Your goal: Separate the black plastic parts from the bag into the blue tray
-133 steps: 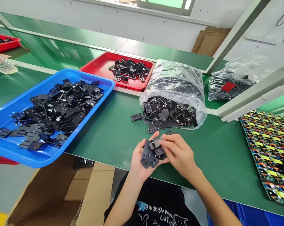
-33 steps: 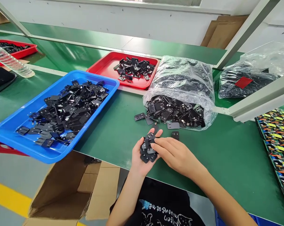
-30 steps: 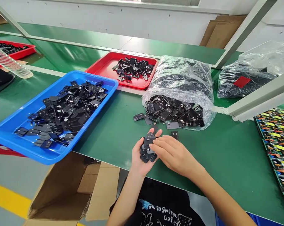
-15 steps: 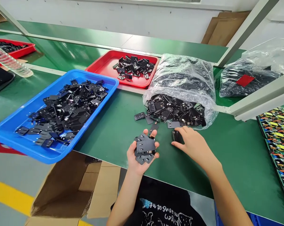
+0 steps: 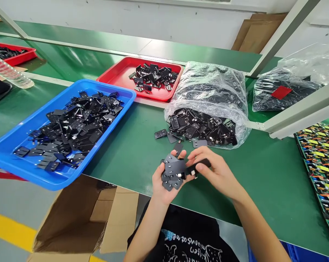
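A fanned stack of flat dark plastic pieces (image 5: 175,168) with small slots rests in my left hand (image 5: 162,187), its fingers curled around the edges. My right hand (image 5: 217,171) pinches one black plastic piece (image 5: 198,167) between thumb and fingers, right beside the stack; a small pale metal tip shows near it. Just beyond my hands, a few loose pieces (image 5: 160,134) lie on the green table. Behind them a clear plastic bag (image 5: 208,87) lies with its mouth toward me, many similar black pieces spilling from it.
On the left is a blue tray (image 5: 6,145) heaped with black pieces, behind it a red tray (image 5: 112,74) with more. A second bag (image 5: 281,94), a metal post (image 5: 292,116) and a board of wired parts (image 5: 322,171) stand right. An open carton (image 5: 71,225) sits below the table edge.
My right hand has moved left and toward me with the black piece, from near the bag to beside the stack. My left hand has shifted slightly right, still holding the stack.
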The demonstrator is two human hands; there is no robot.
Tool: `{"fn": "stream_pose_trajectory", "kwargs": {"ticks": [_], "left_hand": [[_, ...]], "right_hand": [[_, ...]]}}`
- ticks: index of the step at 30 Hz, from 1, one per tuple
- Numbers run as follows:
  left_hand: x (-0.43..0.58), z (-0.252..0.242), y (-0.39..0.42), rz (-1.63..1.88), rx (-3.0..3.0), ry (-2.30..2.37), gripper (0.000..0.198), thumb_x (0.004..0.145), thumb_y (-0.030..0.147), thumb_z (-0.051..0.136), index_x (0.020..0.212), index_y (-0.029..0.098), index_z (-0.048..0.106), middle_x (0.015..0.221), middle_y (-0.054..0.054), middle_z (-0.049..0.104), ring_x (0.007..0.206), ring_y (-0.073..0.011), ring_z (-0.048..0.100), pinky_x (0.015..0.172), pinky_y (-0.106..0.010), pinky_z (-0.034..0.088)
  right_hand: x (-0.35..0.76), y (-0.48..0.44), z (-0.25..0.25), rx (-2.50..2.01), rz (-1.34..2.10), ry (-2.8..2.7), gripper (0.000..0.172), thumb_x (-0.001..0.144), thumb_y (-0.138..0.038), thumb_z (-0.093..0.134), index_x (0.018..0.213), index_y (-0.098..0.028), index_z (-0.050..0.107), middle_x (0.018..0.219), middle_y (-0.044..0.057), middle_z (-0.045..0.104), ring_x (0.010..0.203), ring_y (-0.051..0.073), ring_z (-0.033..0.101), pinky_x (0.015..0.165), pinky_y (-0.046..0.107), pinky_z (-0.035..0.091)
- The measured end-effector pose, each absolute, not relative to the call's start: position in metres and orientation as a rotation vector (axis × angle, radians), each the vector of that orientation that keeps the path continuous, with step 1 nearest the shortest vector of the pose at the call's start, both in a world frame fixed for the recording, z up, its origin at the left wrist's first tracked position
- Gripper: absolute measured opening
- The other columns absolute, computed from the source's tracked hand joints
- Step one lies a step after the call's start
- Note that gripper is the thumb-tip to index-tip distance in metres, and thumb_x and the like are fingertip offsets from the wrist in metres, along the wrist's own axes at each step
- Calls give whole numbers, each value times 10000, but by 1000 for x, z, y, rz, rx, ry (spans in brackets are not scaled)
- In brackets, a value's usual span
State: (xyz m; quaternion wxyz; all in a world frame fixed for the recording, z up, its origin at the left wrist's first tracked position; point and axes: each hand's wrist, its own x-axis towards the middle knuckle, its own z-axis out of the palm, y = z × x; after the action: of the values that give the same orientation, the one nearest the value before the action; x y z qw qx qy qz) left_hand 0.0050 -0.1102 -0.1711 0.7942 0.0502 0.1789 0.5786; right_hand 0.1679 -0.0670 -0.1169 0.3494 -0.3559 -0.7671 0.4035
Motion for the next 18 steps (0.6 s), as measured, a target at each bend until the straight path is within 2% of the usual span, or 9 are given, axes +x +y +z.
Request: {"fn": "stream_pose_trajectory", "kwargs": {"ticks": [2, 5, 9, 14, 18], "left_hand": [[10, -172, -111, 1205, 75, 394, 315, 793, 376, 528, 1083, 263, 583, 1183, -47, 576, 1113, -264, 529, 912, -449, 429], [15, -173, -112, 1155, 45, 388, 338, 776, 362, 574, 1093, 247, 585, 1063, -47, 626, 1029, -260, 584, 869, -428, 456], [16, -172, -111, 1122, 80, 322, 319, 778, 356, 584, 1080, 252, 601, 1119, -49, 618, 997, -271, 605, 735, -366, 514], [13, -169, -111, 1094, 67, 243, 322, 766, 360, 591, 1074, 264, 605, 1169, -30, 604, 933, -211, 627, 657, -275, 532], [10, -169, -112, 1085, -2, 203, 346, 763, 414, 570, 1087, 294, 587, 1205, -2, 584, 917, -159, 628, 634, -202, 513]], "right_hand": [[164, -69, -120, -871, 1018, -2126, 142, 894, -273, 476, 791, -216, 556, 1022, 53, 567, 997, 195, 500, 852, 373, 466], [161, -69, -128, -995, 866, -2188, 69, 854, -274, 531, 902, -225, 540, 1074, 76, 521, 1051, 228, 443, 843, 418, 466], [161, -68, -133, -1062, 705, -2092, 266, 817, -286, 578, 1065, -229, 503, 1113, 87, 504, 1093, 246, 442, 893, 454, 429], [172, -61, -134, -1132, 676, -1923, 161, 891, -261, 475, 1029, -228, 552, 1077, 59, 573, 1034, 201, 518, 893, 387, 438], [186, -47, -152, -1350, 377, -2052, 203, 884, -214, 474, 1056, -187, 580, 1097, 82, 599, 1042, 229, 499, 900, 400, 422]]}}
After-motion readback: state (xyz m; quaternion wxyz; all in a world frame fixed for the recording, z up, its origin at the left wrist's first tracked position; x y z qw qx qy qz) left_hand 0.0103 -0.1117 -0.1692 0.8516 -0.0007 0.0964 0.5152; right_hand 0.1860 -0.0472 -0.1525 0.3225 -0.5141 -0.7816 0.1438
